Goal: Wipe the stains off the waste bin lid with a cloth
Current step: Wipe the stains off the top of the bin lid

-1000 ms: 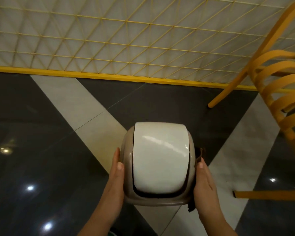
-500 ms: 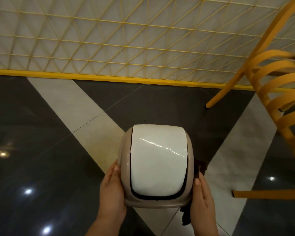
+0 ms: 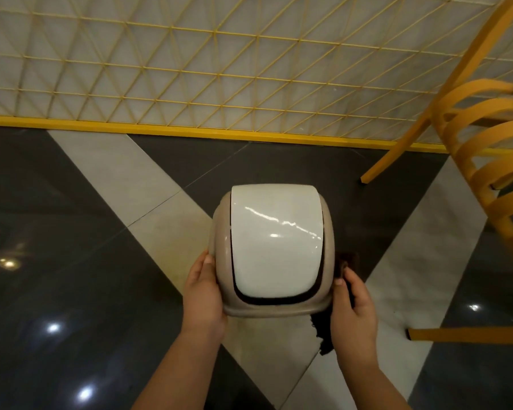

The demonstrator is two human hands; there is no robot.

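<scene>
Both hands have slid toward the lid's [image 3: 274,247] near edge. I see left hand [image 3: 203,294] gripping its left rim, right hand [image 3: 353,303] pinching the cloth [image 3: 326,335] against its right side, probably steadying it above the floor [image 3: 71,276] before wiping.

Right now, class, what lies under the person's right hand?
A dark cloth sits between the right hand and the waste bin lid's side; most of the cloth is covered.
</scene>
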